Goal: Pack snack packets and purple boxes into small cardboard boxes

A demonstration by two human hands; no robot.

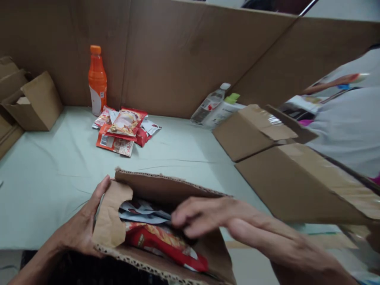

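My left hand (pixel 84 221) is closed on the left side of an open cardboard box (pixel 109 211), thumb up by its top edge. The box is tilted at the table's front edge. Inside are silver-white packets (pixel 144 211) and a red snack packet (pixel 163 243). Over the right part of the opening, my right hand (pixel 202 215) reaches in, slightly blurred. Its fingers are bent a little and apart, with nothing visible between them. Farther back on the table is a pile of snack packets (pixel 124 123), red, orange and white.
An orange drink bottle (pixel 97 83) stands against the cardboard wall (pixel 178 55). A clear bottle (pixel 209 103) and a white bottle with a green cap (pixel 227 109) lean at the back right. Cardboard boxes (pixel 297 182) stand right, smaller ones (pixel 38 103) left. Another person (pixel 353 118) is beyond.
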